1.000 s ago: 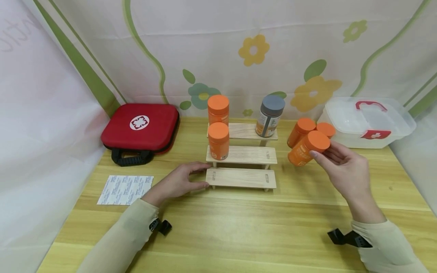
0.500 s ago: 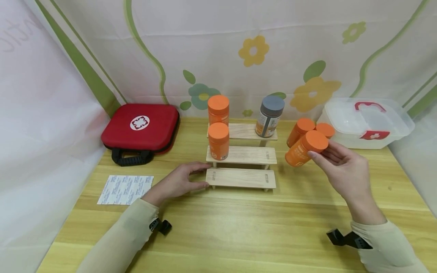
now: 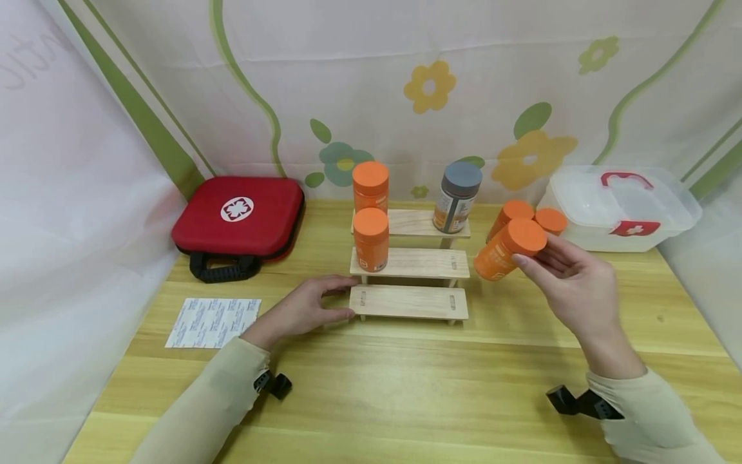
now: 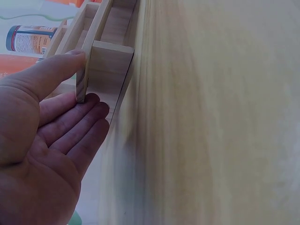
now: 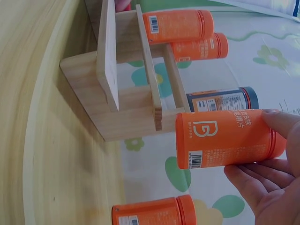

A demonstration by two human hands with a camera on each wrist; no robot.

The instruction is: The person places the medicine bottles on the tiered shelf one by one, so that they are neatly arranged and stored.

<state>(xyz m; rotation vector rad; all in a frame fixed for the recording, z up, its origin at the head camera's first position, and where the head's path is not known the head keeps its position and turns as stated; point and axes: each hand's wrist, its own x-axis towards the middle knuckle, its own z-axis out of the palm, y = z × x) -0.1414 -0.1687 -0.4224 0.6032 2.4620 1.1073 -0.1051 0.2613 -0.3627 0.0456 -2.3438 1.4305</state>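
Observation:
My right hand [image 3: 585, 293] pinches an orange supplement bottle [image 3: 504, 251] near its lid, between thumb and fingers. The bottle hangs tilted, lid up and to the right, at the right of a three-tier wooden display stand [image 3: 408, 301]. In the left wrist view, my left hand [image 4: 51, 126] grips the left end of the stand's lowest board, thumb on top and fingertips at its underside. One orange bottle [image 3: 371, 245] stands at the left of the middle tier, another orange bottle [image 3: 371, 180] behind it on the top tier. A grey-lidded bottle [image 3: 458, 200] stands at the top tier's right.
Two more orange bottles, the left one [image 3: 510, 216] and the right one [image 3: 551, 221], stand partly hidden behind the held bottle. A clear first-aid box [image 3: 620, 206] is at the back right. A red first-aid case [image 3: 243, 216] and a printed white packet [image 3: 211, 322] lie on the left.
My right hand has shifted a little to the left with the orange bottle, slightly away from the two bottles behind. The left hand and the stand have stayed put.

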